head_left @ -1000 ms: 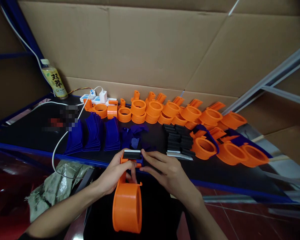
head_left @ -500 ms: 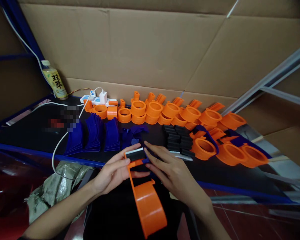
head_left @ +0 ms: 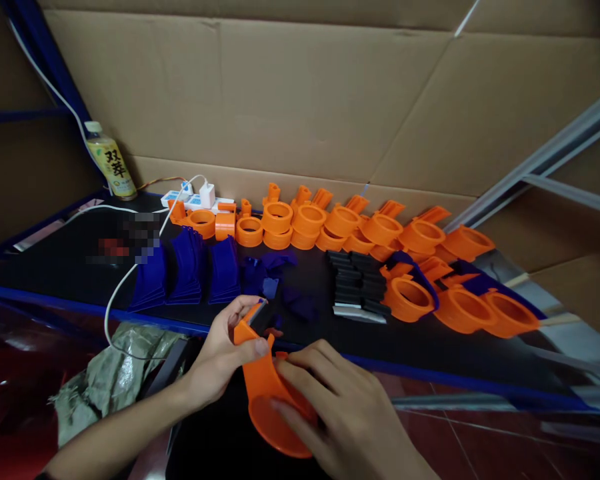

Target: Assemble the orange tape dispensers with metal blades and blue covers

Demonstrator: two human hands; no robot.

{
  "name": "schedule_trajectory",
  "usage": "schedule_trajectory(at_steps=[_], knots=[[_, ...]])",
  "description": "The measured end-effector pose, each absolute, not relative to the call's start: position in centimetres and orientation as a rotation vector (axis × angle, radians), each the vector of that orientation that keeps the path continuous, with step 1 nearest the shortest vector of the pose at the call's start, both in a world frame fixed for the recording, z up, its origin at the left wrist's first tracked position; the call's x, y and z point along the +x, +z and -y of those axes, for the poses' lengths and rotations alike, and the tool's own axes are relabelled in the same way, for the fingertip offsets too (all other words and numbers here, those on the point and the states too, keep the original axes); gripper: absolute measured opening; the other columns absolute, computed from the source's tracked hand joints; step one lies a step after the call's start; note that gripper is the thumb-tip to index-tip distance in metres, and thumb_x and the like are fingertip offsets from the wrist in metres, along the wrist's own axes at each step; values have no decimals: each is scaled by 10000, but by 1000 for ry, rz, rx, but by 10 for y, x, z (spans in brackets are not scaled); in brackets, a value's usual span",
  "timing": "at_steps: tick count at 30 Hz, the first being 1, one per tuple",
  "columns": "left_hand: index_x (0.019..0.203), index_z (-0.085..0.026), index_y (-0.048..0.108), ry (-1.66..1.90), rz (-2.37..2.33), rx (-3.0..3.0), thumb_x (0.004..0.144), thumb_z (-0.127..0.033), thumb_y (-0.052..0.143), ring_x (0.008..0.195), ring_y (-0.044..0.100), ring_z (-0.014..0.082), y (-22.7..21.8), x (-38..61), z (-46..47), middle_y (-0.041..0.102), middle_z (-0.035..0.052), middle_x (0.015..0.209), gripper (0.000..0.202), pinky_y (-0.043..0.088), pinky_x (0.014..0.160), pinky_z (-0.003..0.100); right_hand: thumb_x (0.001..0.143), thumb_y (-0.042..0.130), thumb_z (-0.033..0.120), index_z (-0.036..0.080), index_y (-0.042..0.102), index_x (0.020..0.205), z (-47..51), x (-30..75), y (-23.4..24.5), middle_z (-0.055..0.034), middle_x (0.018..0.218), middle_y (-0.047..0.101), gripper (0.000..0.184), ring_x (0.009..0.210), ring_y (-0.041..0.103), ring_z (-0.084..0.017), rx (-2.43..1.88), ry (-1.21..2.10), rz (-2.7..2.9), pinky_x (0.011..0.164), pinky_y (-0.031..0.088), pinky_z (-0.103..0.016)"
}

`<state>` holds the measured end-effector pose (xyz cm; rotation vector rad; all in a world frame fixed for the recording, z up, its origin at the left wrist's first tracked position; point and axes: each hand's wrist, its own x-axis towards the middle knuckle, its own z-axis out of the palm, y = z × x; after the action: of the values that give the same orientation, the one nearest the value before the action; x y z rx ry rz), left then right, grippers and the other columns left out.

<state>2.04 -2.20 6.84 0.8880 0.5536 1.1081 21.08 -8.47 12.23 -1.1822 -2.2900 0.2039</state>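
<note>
An orange tape dispenser is held low in front of me, over my lap. My left hand pinches its upper end, thumb across the orange frame, beside a dark strip along the top edge. My right hand grips the round ring part, its fingers partly hiding it and reaching to the inner side. Behind my hands on the table lie loose dark blue plastic pieces. Farther right are black grooved parts in stacked rows, with toothed metal blades at their near edge.
Several orange dispensers line the back of the black table, more at the right. Stacks of blue plates stand left of centre. A power strip, white cable and bottle are at the left; a cardboard wall rises behind.
The dispenser has turned and tilted, its ring swinging left and toward me. My right hand has moved from the blade end down to the ring. My left hand still holds the upper end.
</note>
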Motion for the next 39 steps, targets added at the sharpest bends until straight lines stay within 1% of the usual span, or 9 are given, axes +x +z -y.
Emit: schedule_trajectory(at_steps=[2,6,9,13,18,21,27,34,39], knots=[[1272,-251,629,1116,-443,868,731,-426,866,1144,671,299,72,21,22,674,107,1270,616,528,1004,418,969,618,266,234,732,1017,79,211,120,-58,1000,758,128,875,698,-204,-1165,290,2202,712,580,-310],[1378,-181,596,1012,-202,742,845,-601,692,1337,561,365,78,22,19,594,181,1453,686,415,1142,521,981,612,319,218,747,911,62,218,121,-26,906,769,182,771,713,-164,-1105,644,1979,692,563,-252],[1301,-165,657,1021,-222,607,955,-508,568,1229,655,322,77,20,15,694,159,1323,495,459,1105,484,1041,474,406,210,757,795,43,223,124,-14,721,744,422,621,685,-149,-1127,657,1947,588,511,-250],[1319,-188,629,1053,-191,523,958,-511,503,893,743,264,71,18,13,758,111,1019,501,548,958,520,1061,368,495,194,714,721,-10,215,136,-24,586,673,571,558,656,-146,-1319,361,1810,573,460,-260],[1510,-227,424,883,-72,569,906,-450,524,816,716,264,67,24,17,712,95,980,651,551,871,596,1021,442,543,166,704,1088,-86,163,143,-114,998,767,464,889,721,-247,-1591,105,2277,733,519,-330],[1575,-242,315,830,-20,527,952,-551,408,835,709,281,67,26,18,709,130,1029,701,545,836,603,995,503,521,136,644,1247,-102,133,136,-173,1148,735,482,1049,691,-304,-1610,34,2360,838,533,-401],[1619,-308,209,825,-25,547,1011,-523,384,981,701,300,70,21,15,702,137,1143,668,469,970,650,982,528,297,111,729,1054,-101,118,134,-210,1088,733,282,1042,691,-319,-1642,-6,2379,882,526,-434],[1490,-262,480,914,-141,608,815,-687,668,1055,682,326,53,16,15,687,115,1184,820,497,994,619,1000,484,284,166,718,1146,-108,154,163,-109,993,752,300,912,695,-233,-1517,-69,2149,831,506,-352],[1290,-227,618,1194,-377,596,808,-450,793,1156,626,309,52,24,20,666,120,1251,559,534,987,529,917,640,209,176,734,989,-56,208,175,-37,844,699,124,763,643,-165,-1197,-160,1995,737,494,-290]])
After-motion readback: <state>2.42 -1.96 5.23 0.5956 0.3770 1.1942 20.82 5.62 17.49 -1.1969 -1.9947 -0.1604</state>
